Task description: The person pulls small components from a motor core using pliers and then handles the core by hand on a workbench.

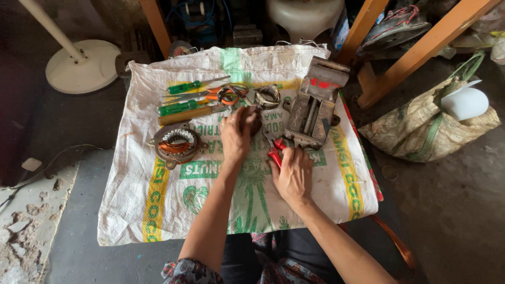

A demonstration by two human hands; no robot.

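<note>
1. The step in hand looks like work on a small dark metal part (254, 122) with red-handled pliers (274, 152). To do it well, I judge the part should be pinned firmly so it cannot turn, and the pliers' nose brought in square to it.
2. The left hand (236, 134) is curled narrow, its fingers bent down over the dark part, which lies under the fingertips and is mostly hidden. Whether it is lifted or pressed against the woven sack (158, 210) I cannot tell.
3. The right hand (293, 173) is closed around the red handles of the pliers, just right of the left hand; the nose points up toward the part.
4. Just beyond the right hand sits a worn metal bench vise (314, 105), near but not touching the fingers.
5. Left of the left hand lies a motor stator with copper winding (177, 143), apart from it.
6. Beyond the left hand lie green-handled screwdrivers (181, 97), a wooden-handled tool (192, 114) and orange-handled scissors (221, 93), all untouched.
</note>
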